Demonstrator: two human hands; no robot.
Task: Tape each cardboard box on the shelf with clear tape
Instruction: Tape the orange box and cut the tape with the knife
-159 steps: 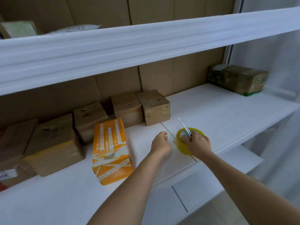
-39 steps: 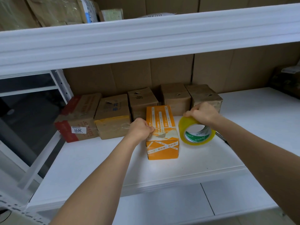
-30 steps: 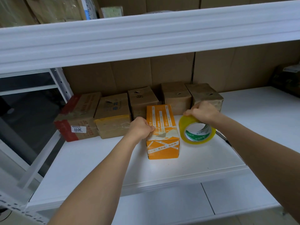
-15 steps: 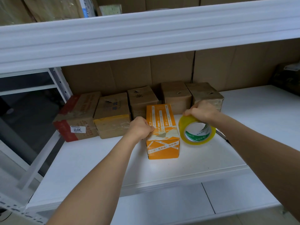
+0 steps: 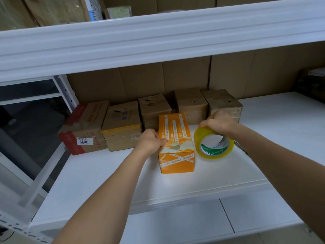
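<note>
An orange box (image 5: pixel 175 143) with white strips stands in the middle of the white shelf (image 5: pixel 109 176). My left hand (image 5: pixel 150 141) is curled against its left top edge, thumb on the top near the front. Whether it pinches a tape end is unclear. My right hand (image 5: pixel 219 123) grips the top of a yellowish clear tape roll (image 5: pixel 213 146), which stands on edge just right of the box. Behind them several brown cardboard boxes (image 5: pixel 153 108) line the back.
A box with red edges and a "3011" label (image 5: pixel 84 127) sits at the row's left end. A dark utility knife (image 5: pixel 241 148) peeks out behind my right forearm. An upper shelf beam (image 5: pixel 158 37) hangs overhead. A dark box (image 5: pixel 311 85) sits far right.
Since five seconds ago the tape roll has gone from flat on the shelf to upright in my right hand beside the orange box. Over the last second both hands barely moved.
</note>
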